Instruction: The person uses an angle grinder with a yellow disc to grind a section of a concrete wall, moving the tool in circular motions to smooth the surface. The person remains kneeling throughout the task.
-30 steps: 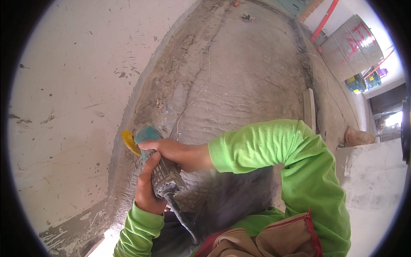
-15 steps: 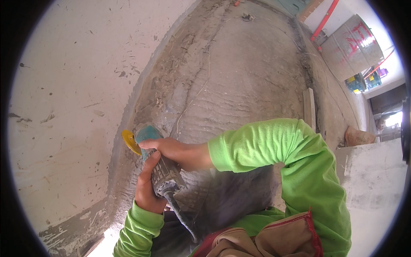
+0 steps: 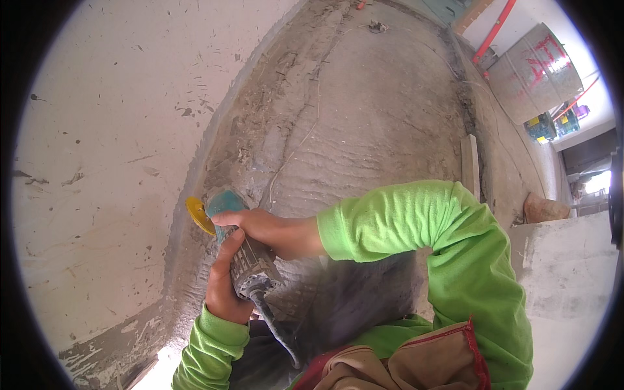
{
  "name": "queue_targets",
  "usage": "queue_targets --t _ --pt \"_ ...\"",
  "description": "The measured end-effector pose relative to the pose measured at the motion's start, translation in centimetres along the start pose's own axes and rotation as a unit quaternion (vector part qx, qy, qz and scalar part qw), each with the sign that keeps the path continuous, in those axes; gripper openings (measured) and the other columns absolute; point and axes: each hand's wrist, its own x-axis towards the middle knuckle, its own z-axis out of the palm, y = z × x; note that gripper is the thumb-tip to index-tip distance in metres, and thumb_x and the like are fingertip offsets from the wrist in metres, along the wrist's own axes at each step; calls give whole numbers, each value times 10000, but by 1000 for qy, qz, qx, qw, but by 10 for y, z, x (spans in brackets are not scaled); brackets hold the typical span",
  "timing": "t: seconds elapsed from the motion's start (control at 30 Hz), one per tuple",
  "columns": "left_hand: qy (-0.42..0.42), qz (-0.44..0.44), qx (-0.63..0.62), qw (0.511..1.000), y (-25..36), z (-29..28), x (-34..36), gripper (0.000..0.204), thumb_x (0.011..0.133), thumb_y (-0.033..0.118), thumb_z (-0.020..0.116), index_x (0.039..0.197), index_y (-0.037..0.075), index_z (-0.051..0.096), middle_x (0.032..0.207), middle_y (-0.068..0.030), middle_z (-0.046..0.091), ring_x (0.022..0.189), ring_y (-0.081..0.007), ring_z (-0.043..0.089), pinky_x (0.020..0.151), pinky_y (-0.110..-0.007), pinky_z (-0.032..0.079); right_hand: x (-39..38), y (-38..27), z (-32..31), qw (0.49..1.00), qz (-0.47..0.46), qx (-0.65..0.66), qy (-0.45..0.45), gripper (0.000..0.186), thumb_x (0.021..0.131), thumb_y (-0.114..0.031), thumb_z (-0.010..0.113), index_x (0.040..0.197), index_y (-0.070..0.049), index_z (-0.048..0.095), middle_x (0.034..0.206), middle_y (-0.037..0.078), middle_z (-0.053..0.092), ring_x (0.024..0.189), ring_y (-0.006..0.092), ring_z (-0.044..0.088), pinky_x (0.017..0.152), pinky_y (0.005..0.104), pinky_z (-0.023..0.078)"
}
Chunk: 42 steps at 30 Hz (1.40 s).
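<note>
Both my hands hold an angle grinder [image 3: 250, 261], with a teal head and a dusty, vented grey body. My left hand [image 3: 224, 283] is wrapped round the rear of the body, its thumb lying along the top. Farther forward, my right hand [image 3: 276, 232] grips the teal head, and its fingers underneath are hidden. A yellow disc [image 3: 200, 216] sticks out from the grinder's left side, close to the lower part of the white wall [image 3: 117, 143]. From the grinder's back end a dark power cord [image 3: 276, 328] runs down toward my lap.
Rough grey concrete floor [image 3: 377, 110] stretches ahead, with a thin wire [image 3: 305, 136] along it. At the far right stand a large drum [image 3: 536, 75] with red marks and some small buckets [image 3: 543, 127]. A narrow board [image 3: 469, 166] lies right of my right arm, near a white block [image 3: 569, 273].
The yellow disc and grinder have shifted very slightly. My hands keep the same hold.
</note>
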Motion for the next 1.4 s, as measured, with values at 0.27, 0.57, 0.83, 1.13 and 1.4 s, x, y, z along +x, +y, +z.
queue_targets --t 0.27,0.57,0.83,1.13,1.4 --pt "-14 10 10 1000 0 -2 -1 397 891 334 620 1122 13 580 1001 -151 657 895 -250 665 822 -362 550 6 2 -2 1000 3 1 -3 577 920 -433 563 1318 -28 466 1167 140 576 1018 247 588 891 410 466" --pt "-9 -2 -5 1000 0 -1 1 380 892 322 624 1117 19 580 986 -133 660 878 -240 667 808 -359 554 6 3 -3 999 -14 -17 -28 611 935 -475 513 1320 -8 431 1246 170 546 1129 287 540 972 471 399" --pt "-5 -4 -5 1000 1 -1 0 370 891 323 626 1105 24 585 971 -135 662 866 -239 667 799 -358 554 -2 -2 2 1000 -5 -2 7 568 914 -423 586 1283 -4 484 1100 124 597 972 219 597 866 365 482" --pt "-25 20 10 999 -2 -5 -1 384 903 331 611 1142 32 573 997 -160 652 899 -256 661 819 -364 548 7 3 -2 999 -9 -33 -7 618 925 -493 505 1293 0 451 1200 193 562 1074 316 561 846 535 442" --pt "-117 256 204 938 -16 -17 -5 376 922 312 595 1184 44 564 1043 -169 640 952 -263 652 841 -359 547 3 1 -1 1000 -7 -24 -12 607 926 -485 518 1299 -10 450 1207 168 565 1078 272 559 918 477 419"
